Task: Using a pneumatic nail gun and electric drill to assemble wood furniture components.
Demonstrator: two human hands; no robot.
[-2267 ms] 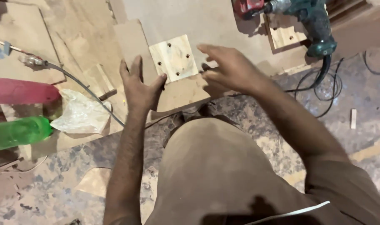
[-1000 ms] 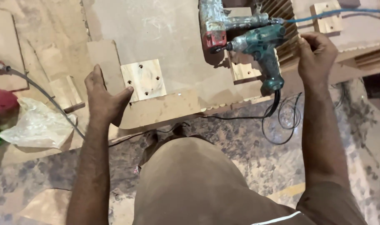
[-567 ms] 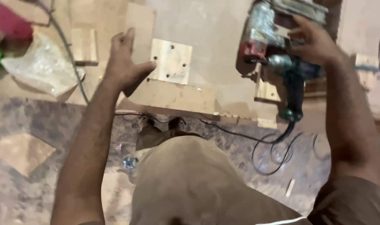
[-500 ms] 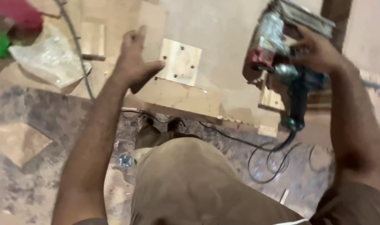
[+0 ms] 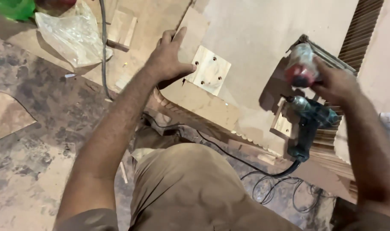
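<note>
My left hand (image 5: 169, 60) lies flat with its fingers spread, the thumb touching the left edge of a small square wooden block (image 5: 210, 72) drilled with several holes. The block sits on a large pale board (image 5: 263, 30). My right hand (image 5: 336, 83) is closed on a grey power tool with a red end (image 5: 301, 68), held just above the board at the right. Beneath that hand a green electric drill (image 5: 311, 124) lies on the boards. Its black cord (image 5: 263, 173) runs down to the floor.
A second small wooden block (image 5: 282, 125) lies by the drill's nose. A ribbed wooden panel (image 5: 362, 34) stands at the far right. At the upper left are a crumpled plastic bag (image 5: 73, 36), a green bottle (image 5: 13, 6), a wood offcut (image 5: 121, 29) and a dark cable (image 5: 103, 51).
My right hand reached to the grey and red tool, gripped it and lifted it off the boards. My left hand stayed at the drilled block. The view swung to the right.
</note>
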